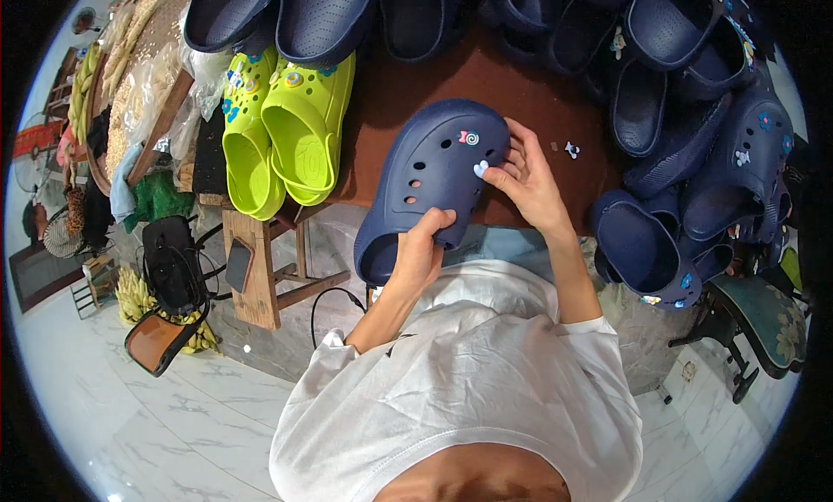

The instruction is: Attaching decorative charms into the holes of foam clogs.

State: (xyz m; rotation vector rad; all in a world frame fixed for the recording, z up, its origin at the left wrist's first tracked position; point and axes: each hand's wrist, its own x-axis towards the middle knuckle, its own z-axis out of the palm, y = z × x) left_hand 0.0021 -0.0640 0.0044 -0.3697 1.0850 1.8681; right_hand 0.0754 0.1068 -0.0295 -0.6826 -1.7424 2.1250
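Observation:
A navy blue clog [408, 159] with holes in its upper is held in front of me over the brown tabletop. My left hand [420, 249] grips it at the opening, thumb on the upper and fingers hidden inside. My right hand [531, 185] is closed at the clog's right edge, its thumb pressed on a small white shoe charm [482, 169] against the upper. Whether the charm's stem sits in a hole I cannot tell. Higher on the clog is a pink and white swirl charm [468, 138]. Another small charm [572, 150] lies on the table to the right.
Lime green clogs [299, 129] with charms stand at the left table edge. Navy clogs [325, 20] line the far side, and more navy clogs [638, 242] are heaped at the right. A phone [239, 265] rests on a wooden stool [252, 307]. A chair [759, 320] stands at the lower right.

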